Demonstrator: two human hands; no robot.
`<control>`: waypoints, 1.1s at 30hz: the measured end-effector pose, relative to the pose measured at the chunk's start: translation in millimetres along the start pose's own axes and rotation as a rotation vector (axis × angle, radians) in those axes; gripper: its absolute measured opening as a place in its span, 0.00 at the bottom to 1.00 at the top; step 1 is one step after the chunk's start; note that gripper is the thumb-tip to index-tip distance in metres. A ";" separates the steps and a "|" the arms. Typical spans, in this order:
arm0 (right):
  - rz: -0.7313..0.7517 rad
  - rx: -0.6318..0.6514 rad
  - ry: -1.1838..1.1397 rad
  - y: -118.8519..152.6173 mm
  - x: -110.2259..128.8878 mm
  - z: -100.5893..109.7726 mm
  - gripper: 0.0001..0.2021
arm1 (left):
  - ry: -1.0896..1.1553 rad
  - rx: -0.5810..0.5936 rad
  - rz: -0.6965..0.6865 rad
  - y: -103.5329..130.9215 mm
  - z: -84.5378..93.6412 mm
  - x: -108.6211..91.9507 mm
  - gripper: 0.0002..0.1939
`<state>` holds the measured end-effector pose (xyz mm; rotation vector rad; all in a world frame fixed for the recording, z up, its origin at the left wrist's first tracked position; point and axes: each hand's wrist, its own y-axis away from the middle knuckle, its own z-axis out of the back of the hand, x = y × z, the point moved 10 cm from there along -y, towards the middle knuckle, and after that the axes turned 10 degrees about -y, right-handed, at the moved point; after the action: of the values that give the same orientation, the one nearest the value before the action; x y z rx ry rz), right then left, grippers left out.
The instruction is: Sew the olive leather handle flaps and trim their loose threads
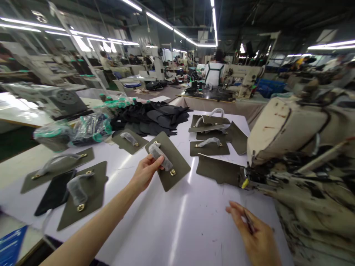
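Observation:
My left hand (pixel 148 170) is closed on the plastic-wrapped handle of an olive-brown bag panel (pixel 179 162), thumb on top. The panel is held tilted over the white tabletop, with gold buckles at the handle's ends. My right hand (pixel 256 232), lower right, has its fingers curled around a slim dark metal tool (pixel 249 222); the palm hides much of it. Similar panels with wrapped handles lie to the left, such as one panel (pixel 95 190) beside a black phone (pixel 54 194). More panels (pixel 199 148) overlap at the back right.
A large sewing machine (pixel 271 129) stands along the right edge. Black cut pieces (pixel 155 114) are piled at the back, beside plastic-wrapped thread cones (pixel 91 127). Beyond the white table (pixel 155 229), a person (pixel 214 72) sits among other machines.

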<state>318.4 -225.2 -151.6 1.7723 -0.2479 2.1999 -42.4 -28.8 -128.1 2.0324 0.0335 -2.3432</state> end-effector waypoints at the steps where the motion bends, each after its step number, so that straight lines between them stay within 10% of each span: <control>1: -0.036 0.061 -0.092 -5.6 4.7 -18.2 0.25 | 0.020 0.091 -0.006 14.1 -24.9 -5.6 0.15; 6: -0.073 0.264 -0.415 -19.2 34.0 -74.6 0.19 | -0.049 0.475 -0.062 76.5 -119.7 -35.1 0.10; 10: -0.050 0.189 -0.515 -16.0 28.7 -64.4 0.17 | -0.177 0.231 -0.192 78.1 -126.0 -41.9 0.16; 12: -0.030 0.133 -0.515 -17.4 24.6 -53.9 0.21 | -0.105 0.127 -0.055 76.5 -126.6 -22.8 0.17; 18: -0.022 0.132 -0.555 -37.5 26.2 -41.8 0.22 | 0.240 0.435 0.677 115.2 -188.5 40.5 0.24; 33: -0.156 -0.113 -0.575 -51.9 -1.1 4.0 0.26 | 0.254 0.296 0.380 45.9 -232.6 9.4 0.22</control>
<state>340.0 -177.9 -154.7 2.2325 -0.3352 1.4993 188.4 -64.9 -169.9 2.2071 -0.6650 -1.9420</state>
